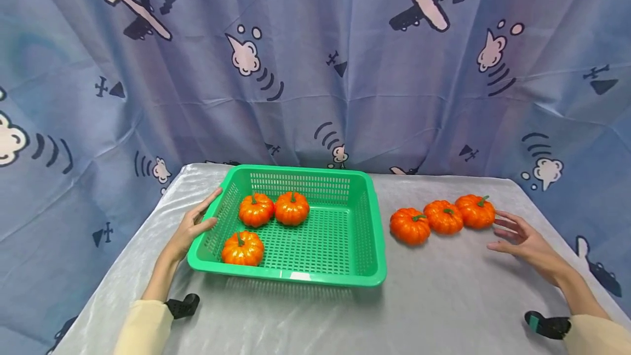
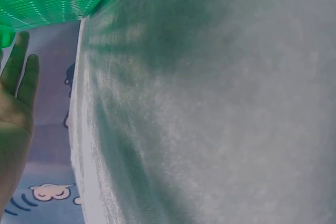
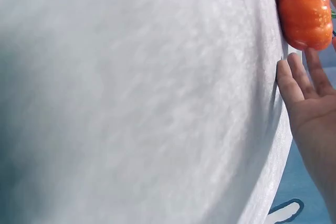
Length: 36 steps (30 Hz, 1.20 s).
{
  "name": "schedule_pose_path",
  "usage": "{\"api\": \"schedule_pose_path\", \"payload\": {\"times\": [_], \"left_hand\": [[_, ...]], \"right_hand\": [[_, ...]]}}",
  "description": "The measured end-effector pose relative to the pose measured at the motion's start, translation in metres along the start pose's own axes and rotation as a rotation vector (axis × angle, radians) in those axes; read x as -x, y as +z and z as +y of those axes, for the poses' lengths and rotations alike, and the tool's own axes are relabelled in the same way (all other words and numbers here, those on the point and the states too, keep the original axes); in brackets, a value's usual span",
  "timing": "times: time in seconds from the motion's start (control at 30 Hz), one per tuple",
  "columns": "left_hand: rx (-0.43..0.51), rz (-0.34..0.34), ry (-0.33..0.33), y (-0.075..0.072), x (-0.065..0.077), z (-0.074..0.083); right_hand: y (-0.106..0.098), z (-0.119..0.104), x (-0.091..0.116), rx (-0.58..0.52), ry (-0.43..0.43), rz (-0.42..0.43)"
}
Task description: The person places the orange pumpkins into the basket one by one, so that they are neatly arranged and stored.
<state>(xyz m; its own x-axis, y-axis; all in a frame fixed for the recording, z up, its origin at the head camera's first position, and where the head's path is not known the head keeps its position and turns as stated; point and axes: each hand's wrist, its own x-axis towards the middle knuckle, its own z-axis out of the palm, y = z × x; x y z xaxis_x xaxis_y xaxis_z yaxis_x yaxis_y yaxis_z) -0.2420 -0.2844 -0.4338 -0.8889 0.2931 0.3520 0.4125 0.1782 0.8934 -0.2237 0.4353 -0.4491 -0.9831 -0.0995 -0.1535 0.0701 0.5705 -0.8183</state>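
Far left, the left hand [image 1: 189,229] is open-fingered, thumb spread, up against the left rim of a green basket [image 1: 340,279], not wrapped round anything. A cream sleeve [image 1: 144,326] and a black wrist camera [image 1: 183,307] sit behind it.

The basket's glossy plastic with slotted walls and a mesh floor. Three shiny orange ribbed pumpkins with green stems are inside: a front-left one [image 1: 242,249], then a back pair, left one [image 1: 256,211] and right one [image 1: 292,209], side by side.

Right of the basket, three more lie in a slanting row on the pale grey tablecloth [image 1: 434,300] — a near one [image 1: 409,227], a middle one [image 1: 443,217] and an end one [image 1: 475,212]. The first two, plus the basket's right wall, stand between the end one and the basket's inside.

Far right, the right hand [image 1: 525,241] has its fingers apart, tips at the end pumpkin — can't tell if they're touching. Blue airplane-print curtain [image 1: 315,86] behind everything.
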Motion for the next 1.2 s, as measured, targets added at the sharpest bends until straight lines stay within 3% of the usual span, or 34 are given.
{"api": "schedule_pose_path", "payload": {"times": [0.23, 0.63, 1.2], "left_hand": [[0.011, 0.002, -0.015, 0.0, 0.002, -0.001], [0.022, -0.003, -0.012, -0.001, 0.002, 0.001], [0.034, -0.006, 0.002, 0.002, -0.001, -0.001]], "right_hand": [[-0.003, -0.003, -0.012, -0.108, 0.019, -0.057], [-0.008, -0.008, -0.038, -0.124, 0.018, -0.14], [-0.005, -0.009, -0.067, -0.103, 0.021, -0.103]]}}
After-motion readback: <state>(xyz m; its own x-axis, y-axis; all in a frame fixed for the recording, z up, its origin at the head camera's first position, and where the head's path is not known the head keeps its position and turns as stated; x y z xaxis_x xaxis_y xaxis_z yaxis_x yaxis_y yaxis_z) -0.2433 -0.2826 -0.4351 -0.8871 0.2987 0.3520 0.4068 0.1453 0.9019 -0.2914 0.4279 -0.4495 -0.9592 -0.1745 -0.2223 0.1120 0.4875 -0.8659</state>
